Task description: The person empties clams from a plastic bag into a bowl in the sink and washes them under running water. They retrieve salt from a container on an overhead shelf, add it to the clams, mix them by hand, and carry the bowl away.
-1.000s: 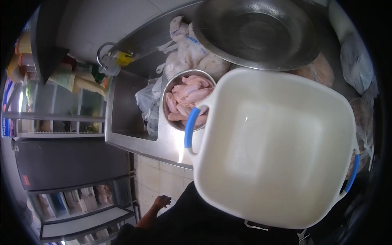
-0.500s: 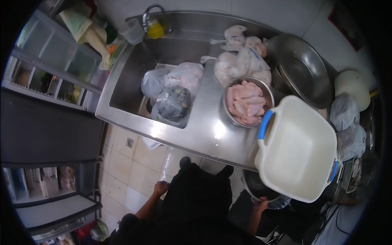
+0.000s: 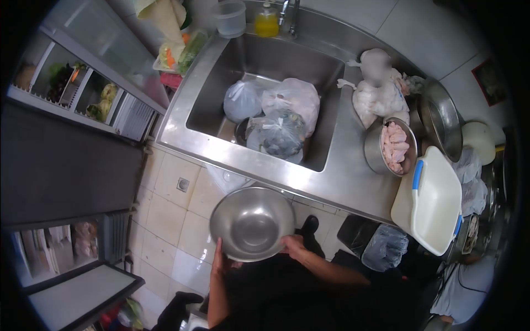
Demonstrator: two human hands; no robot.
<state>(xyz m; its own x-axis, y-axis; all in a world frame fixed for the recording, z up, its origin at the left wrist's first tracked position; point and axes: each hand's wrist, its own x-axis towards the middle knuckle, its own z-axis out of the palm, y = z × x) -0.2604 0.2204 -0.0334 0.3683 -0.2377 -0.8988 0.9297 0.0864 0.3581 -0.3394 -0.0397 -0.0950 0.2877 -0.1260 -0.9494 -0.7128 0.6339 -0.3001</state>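
Observation:
A wide steel bowl [image 3: 254, 226] is held in front of my body, its inside facing up with nothing in it. My left hand [image 3: 219, 261] grips its lower left rim. My right hand [image 3: 295, 247] is closed on the lower right rim. Beyond the bowl is the steel sink [image 3: 199, 118]. Inside it lie a whitish knotted plastic bag [image 3: 243, 101], a bag with pinkish contents [image 3: 301, 99] and a bag with dark contents [image 3: 282, 135].
On the counter [image 3: 353, 185] stand a pot of raw chicken pieces [image 3: 395, 146], bagged pale meat [image 3: 381, 96], a large steel basin [image 3: 444, 113] and a white tub with blue handles [image 3: 433, 204]. A lined bin [image 3: 385, 247] stands below. An open refrigerator [image 3: 72, 71] is at left.
My right hand has moved left from beneath the tub with the bowl. My left hand has come up from my side onto its rim. The view has turned left.

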